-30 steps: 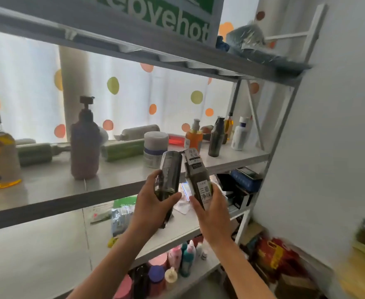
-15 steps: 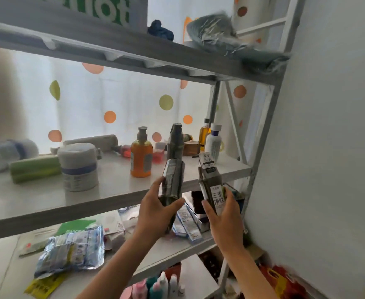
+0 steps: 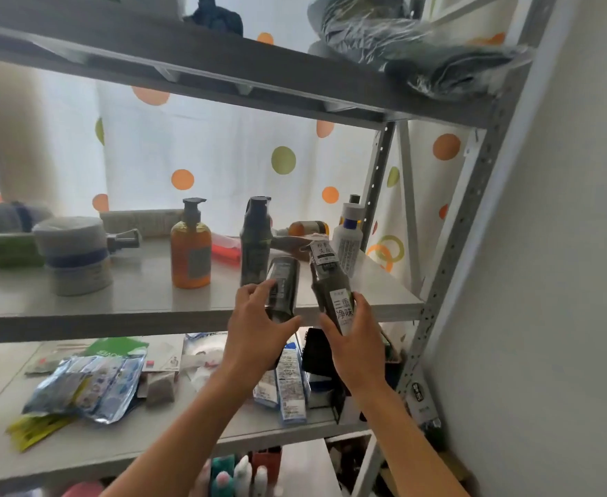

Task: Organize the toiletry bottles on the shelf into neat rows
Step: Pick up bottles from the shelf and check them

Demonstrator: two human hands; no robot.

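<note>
Head view shows both hands raised at the front edge of the middle shelf [image 3: 144,310], each wrapped around a bottle: the left hand [image 3: 259,335] grips a dark can [image 3: 283,285] near its base, and the right hand [image 3: 359,338] curls around a dark labelled bottle [image 3: 332,288] that leans a little to the left. Both are held just above the shelf lip, apart from each other and in front of a tall dark pump bottle [image 3: 256,242]. An orange pump bottle [image 3: 190,251] stands to the left, a white bottle [image 3: 347,242] behind on the right. To do this well, I would bring the leaning bottle upright before lowering it, set both down flat beside the standing ones, labels forward, and avoid nudging the tall dark pump bottle, which looks easy to tip.
</note>
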